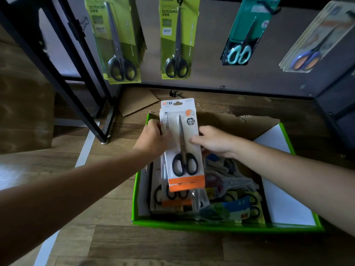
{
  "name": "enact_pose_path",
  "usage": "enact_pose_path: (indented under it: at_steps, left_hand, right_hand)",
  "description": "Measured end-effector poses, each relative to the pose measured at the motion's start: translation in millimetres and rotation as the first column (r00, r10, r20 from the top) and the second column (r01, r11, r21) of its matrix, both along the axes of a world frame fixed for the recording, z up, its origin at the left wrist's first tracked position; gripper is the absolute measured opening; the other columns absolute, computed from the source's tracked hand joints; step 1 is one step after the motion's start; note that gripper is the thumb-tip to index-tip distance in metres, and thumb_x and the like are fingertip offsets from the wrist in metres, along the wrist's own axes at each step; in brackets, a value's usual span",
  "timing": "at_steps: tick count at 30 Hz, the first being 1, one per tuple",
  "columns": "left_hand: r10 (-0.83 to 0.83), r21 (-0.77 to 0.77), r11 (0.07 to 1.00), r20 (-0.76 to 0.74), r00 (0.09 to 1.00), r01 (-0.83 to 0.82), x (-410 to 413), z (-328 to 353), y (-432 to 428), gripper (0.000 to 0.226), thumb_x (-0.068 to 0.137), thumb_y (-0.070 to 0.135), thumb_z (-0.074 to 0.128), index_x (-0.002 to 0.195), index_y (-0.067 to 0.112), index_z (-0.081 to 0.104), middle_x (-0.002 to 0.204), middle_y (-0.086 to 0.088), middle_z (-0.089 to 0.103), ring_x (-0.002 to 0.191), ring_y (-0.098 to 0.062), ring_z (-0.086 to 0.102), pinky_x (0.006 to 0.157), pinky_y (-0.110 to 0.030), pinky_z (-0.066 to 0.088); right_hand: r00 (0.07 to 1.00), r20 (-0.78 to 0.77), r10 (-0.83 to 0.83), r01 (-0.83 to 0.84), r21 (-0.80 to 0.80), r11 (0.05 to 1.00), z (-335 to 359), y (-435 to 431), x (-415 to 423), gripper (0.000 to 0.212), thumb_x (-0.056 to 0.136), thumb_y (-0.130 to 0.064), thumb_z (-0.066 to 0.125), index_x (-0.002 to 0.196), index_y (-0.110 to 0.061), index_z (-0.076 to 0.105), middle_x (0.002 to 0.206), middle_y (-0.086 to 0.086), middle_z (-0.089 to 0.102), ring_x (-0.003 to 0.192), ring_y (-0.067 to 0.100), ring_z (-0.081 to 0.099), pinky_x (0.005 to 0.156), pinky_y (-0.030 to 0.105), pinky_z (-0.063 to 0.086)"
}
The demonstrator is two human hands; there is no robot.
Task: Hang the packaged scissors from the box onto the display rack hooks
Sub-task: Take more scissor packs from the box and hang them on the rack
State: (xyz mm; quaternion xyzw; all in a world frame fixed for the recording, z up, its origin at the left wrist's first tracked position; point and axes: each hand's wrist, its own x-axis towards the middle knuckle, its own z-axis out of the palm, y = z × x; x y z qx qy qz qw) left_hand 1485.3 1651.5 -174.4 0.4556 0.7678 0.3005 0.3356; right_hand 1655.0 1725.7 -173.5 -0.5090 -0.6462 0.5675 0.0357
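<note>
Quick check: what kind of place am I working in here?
Probably a shop's stationery display: carded scissors hang on a display rack, and a green box of more packs stands on the floor below.

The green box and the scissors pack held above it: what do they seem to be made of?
The green box looks like cardboard: brown, torn flap edge, glossy green print on its rim. The scissors pack seems white printed card with an orange band; a clear plastic front is likely but hard to see. Its scissors show dull grey blades, likely metal, and black handles, probably plastic.
</note>
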Motion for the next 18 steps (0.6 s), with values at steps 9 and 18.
enact_pose_path:
  at_steps: [9,18]
  left_hand:
    - [0.061,-0.042,0.998,0.65,0.758,-0.045,19.2,12.2,8.3,0.029,0.098,0.029,0.055,0.122,0.012,0.059,0.108,-0.008,0.07,0.093,-0.022,0.07,0.074,-0.036,0.058]
    - [0.078,-0.081,0.996,0.488,0.869,-0.045,20.9,11.0,10.3,0.028,0.098,0.035,0.055,0.11,0.011,0.063,0.101,-0.006,0.071,0.09,-0.021,0.07,0.079,-0.041,0.06]
  right_hand:
    - [0.974,-0.212,-0.084,0.063,-0.104,0.993,17.9,20.2,29.5,0.036,0.093,-0.006,0.058,0.129,-0.011,0.054,0.122,0.01,0.067,0.116,0.028,0.061,0.109,0.058,0.036]
    - [0.942,-0.299,-0.15,0.123,-0.107,0.987,20.0,16.3,18.6,0.02,0.095,-0.011,0.059,0.114,-0.016,0.063,0.117,0.005,0.069,0.11,0.018,0.066,0.102,0.038,0.048]
